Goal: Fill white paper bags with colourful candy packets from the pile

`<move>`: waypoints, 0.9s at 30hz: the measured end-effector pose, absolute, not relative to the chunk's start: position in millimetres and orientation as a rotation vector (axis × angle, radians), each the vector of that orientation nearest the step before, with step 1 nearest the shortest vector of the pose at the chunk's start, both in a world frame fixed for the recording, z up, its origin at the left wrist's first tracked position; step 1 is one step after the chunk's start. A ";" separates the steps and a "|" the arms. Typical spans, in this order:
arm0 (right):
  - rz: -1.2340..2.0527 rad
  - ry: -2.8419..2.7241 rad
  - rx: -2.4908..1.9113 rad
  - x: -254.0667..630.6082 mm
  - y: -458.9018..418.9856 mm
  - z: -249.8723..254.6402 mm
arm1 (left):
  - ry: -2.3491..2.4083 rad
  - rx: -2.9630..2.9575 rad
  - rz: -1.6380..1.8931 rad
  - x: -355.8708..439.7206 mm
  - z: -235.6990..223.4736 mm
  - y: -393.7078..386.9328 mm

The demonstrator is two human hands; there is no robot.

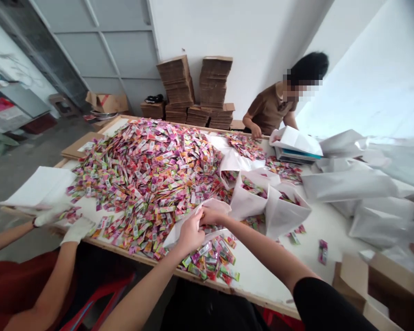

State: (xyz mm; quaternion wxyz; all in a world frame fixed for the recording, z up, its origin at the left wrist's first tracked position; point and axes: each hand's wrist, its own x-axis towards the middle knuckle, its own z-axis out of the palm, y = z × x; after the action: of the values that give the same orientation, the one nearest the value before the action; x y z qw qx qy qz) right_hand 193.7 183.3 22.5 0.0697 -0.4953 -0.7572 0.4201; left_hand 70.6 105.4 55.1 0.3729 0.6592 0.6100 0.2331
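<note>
Both of my hands are at a white bag (174,233) lying over the heap of small wrapped packets (158,174). My left hand (192,231) is closed on the near edge of the bag, thumb up. Right beside it, my right hand (212,217) has its fingers curled on the bag's rim; its fingertips are partly hidden by the left hand. Loose packets (212,259) in pink, green and orange lie just below my wrists. Past my right hand stand several white bags (250,200) with packets showing in their mouths.
A gloved co-worker's hands (77,227) hold packets at the left, near white sheets or bags (39,186). Another person (271,110) sits across the table by a scale (295,156). Filled white bags (352,181) and an open carton (355,280) are on the right.
</note>
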 end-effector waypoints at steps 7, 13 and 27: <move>1.202 -1.934 -1.270 337.1 115.2 70.7 | 1.293 1.631 0.649 160.4 117.6 84.6; 0.694 -2.006 -1.693 419.0 59.5 102.9 | 1.057 1.661 0.588 219.6 119.9 93.1; 0.428 -1.905 -1.620 474.8 99.6 24.4 | 1.430 1.505 0.954 274.8 -9.6 184.2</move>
State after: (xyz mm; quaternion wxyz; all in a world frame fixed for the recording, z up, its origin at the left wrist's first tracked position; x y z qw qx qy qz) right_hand 474.8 99.6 24.4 0.2976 -0.6095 -0.7169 0.1611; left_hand 274.8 184.2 -9.6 0.4157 0.5991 0.5693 0.3797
